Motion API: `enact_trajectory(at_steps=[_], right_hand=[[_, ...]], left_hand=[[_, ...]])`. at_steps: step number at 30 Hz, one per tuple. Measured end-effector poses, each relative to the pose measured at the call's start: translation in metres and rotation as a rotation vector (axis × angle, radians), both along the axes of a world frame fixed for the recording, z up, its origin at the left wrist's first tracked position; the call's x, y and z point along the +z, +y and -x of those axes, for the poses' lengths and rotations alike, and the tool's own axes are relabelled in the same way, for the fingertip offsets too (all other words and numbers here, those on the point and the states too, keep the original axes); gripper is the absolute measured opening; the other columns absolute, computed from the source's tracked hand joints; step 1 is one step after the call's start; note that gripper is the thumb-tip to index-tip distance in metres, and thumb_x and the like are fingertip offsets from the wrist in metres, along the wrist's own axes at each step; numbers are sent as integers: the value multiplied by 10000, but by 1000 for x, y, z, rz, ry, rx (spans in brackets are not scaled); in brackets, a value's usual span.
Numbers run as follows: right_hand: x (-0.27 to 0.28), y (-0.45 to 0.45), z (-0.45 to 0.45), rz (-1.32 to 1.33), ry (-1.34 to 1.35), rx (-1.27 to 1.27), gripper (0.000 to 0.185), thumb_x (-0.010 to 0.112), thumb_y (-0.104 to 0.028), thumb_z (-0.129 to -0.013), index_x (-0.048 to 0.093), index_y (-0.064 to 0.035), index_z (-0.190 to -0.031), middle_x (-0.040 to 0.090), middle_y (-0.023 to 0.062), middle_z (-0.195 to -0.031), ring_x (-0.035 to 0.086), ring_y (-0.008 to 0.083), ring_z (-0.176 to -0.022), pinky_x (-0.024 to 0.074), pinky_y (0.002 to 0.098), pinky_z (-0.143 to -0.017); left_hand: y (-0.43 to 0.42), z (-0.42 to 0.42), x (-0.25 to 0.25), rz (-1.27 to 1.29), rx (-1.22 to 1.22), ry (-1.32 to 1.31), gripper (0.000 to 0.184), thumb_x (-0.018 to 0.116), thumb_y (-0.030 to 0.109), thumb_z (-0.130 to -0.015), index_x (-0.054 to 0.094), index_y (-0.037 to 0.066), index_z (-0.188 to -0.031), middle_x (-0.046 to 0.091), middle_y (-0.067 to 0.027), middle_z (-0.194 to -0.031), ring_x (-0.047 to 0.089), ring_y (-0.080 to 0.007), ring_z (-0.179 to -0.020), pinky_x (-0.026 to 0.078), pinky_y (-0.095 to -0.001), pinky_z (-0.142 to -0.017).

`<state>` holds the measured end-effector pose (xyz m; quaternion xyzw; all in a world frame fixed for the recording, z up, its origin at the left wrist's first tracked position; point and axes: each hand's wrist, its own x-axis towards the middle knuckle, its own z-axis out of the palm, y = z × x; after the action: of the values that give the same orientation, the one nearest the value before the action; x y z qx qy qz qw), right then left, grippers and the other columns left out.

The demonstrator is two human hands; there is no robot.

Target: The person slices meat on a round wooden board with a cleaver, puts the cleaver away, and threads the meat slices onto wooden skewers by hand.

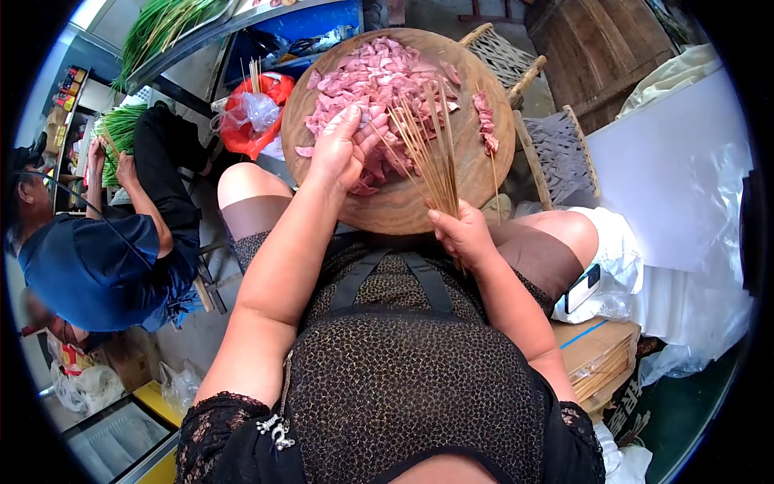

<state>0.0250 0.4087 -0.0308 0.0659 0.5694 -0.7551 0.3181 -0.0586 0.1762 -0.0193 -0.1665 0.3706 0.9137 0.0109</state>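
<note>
Round wooden board point(385, 213) at upper centre bears cut meat point(372, 71); left hand point(342, 152) reaches over, fingers curled, pinch I can't tell; right hand point(468, 235) clasps skewers point(438, 165).

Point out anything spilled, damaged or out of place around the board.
No spill or damage shows. Mildly odd so near the raw meat on the board: a phone resting on plastic by the right thigh.

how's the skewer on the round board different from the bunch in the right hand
The skewer on the round board is threaded with pink meat; the bunch in the right hand looks bare. The skewer is single and lies flat; the bunch is many sticks, held and fanned out. Both are thin, brownish sticks.
</note>
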Motion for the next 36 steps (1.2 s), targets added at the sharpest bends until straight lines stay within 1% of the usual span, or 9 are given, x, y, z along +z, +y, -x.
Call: enact_trajectory(at_steps=[3,6,9,12,14,21,27,32,36], right_hand=[[3,1,-1,-23,35,-12,224,616,-144,-852,589,-58,-1057,509,-47,-647,418,33,-472,295,183,-405],[-6,2,0,-5,108,-31,232,615,-129,-852,591,-42,-1066,512,-56,-683,436,32,-514,310,179,-433],[0,4,-1,-27,92,-17,238,614,-119,-852,591,-33,-1073,517,-53,-696,439,35,-530,326,179,-458],[1,3,-2,-2,101,-28,245,619,-122,-851,592,-27,-1075,517,-51,-697,441,38,-537,336,181,-472],[-2,2,-2,-6,115,-33,250,620,-121,-852,590,-24,-1080,517,-50,-697,441,38,-541,338,181,-475],[-12,6,4,8,210,-40,246,617,-105,-856,595,-22,-1086,513,-55,-702,433,35,-548,341,182,-486],[-9,8,7,-53,199,-33,247,627,-96,-842,590,-8,-1069,510,-53,-689,431,35,-559,335,175,-502],[-7,7,6,-33,190,-47,245,636,-105,-839,594,-12,-1062,515,-55,-689,430,33,-548,323,171,-484],[-14,10,5,-9,184,-42,240,624,-105,-849,606,-22,-1073,506,-60,-683,438,33,-547,337,182,-482]], left_hand=[[-1,-2,2,45,-29,1,225,486,196,-941,514,-2,-1046,583,-177,-1113,586,-283,-1041,503,-405,-897],[-2,-4,5,55,-48,-10,221,493,186,-937,513,-2,-1051,589,-177,-1092,598,-281,-1015,513,-409,-883],[2,-6,10,76,-62,-19,196,501,173,-933,510,12,-1044,610,-144,-1016,624,-249,-933,550,-372,-807],[5,-7,10,87,-62,-13,186,498,168,-934,513,13,-1036,611,-142,-1012,627,-243,-925,549,-367,-809],[5,-7,8,108,-74,15,233,497,163,-932,506,-8,-1090,597,-157,-1065,618,-265,-971,545,-395,-836],[7,-9,12,63,-129,-31,225,488,159,-935,519,-13,-1076,608,-150,-1024,621,-264,-958,547,-395,-831],[1,-7,21,93,-98,-93,220,473,152,-938,523,-18,-1069,612,-162,-1034,632,-262,-941,556,-365,-804],[0,-8,19,163,-190,-92,234,470,155,-939,514,-4,-1105,612,-163,-1053,635,-254,-943,558,-332,-771],[-1,-8,16,174,-233,-58,243,470,164,-940,510,7,-1121,612,-159,-1062,628,-253,-965,548,-333,-795]])
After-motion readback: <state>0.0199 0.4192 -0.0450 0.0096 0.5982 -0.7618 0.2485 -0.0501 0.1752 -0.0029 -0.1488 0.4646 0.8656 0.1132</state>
